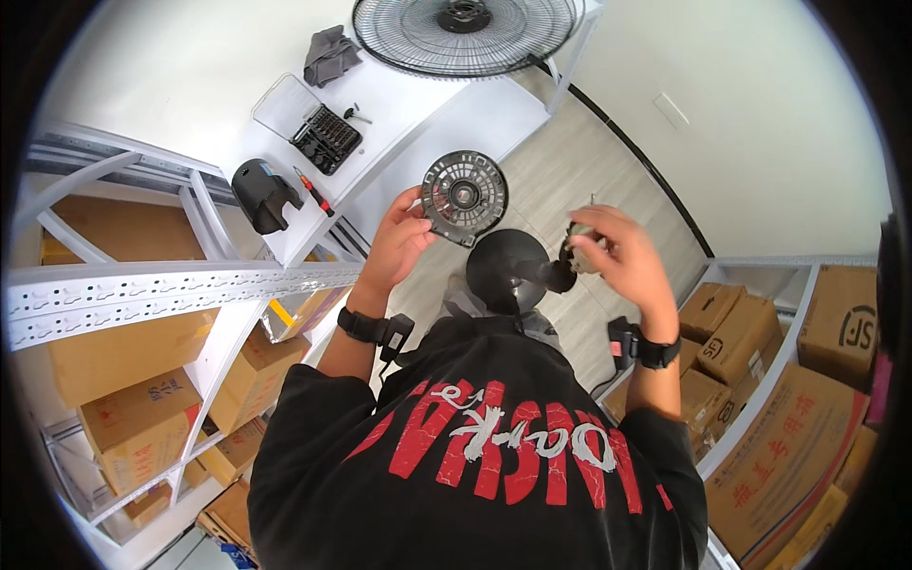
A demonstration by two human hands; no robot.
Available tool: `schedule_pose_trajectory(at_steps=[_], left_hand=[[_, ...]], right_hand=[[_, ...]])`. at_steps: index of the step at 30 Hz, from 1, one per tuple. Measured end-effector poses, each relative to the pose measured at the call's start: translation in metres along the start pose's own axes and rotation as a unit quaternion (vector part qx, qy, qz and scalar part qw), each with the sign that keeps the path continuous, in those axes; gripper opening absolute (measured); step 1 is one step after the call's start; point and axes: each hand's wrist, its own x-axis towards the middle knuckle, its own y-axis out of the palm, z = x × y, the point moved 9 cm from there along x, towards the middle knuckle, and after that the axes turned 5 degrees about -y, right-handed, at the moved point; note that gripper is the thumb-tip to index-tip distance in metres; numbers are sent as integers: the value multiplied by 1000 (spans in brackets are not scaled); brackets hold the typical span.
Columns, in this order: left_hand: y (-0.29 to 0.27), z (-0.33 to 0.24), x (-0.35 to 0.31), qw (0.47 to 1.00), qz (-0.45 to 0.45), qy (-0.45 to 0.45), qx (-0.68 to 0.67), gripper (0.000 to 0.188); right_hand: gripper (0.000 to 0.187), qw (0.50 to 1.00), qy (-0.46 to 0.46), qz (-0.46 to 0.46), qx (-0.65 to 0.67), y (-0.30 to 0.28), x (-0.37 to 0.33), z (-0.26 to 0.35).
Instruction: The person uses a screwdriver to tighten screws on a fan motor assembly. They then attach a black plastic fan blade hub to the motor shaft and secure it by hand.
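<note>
My left hand (403, 245) is closed on the rim of a round black slotted motor cover (483, 211), raised in front of me with its round face showing. To the right, my right hand (622, 255) grips a metal fan motor (586, 256), its thin shaft pointing away from me. This motor sits beside the dark head of a fan stand; whether it is attached, I cannot tell. Below and between my hands is the stand's round black base (499, 266). My fingers partly hide the motor.
On the white table at the far left lie a black motor housing (258, 198), a red-and-black screwdriver (314, 193), an opened bit set (328, 141) and a grey cloth (331, 57). A wire fan grille (465, 52) lies at its far end. Shelves with cardboard boxes (142, 418) flank me.
</note>
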Motion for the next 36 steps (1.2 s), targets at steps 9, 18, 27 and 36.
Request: schedule_pose_trajectory(at_steps=[9,18,27,36], left_hand=[[-84,-31,61,991,-128,20,44,42],[-140,-53,131,973,-215,78,9,31],[-197,-41,158,935,-335,115,3,60],[-161,-55,138,918,-360,62,151,83]], right_hand=[[92,958,218,-51,-177,-8,-62,-131],[112,940,327,-97,27,21,-90,-164],[125,958,239,-80,136,48,-94,-173],[100,948,270,-89,141,62,-101,-189]])
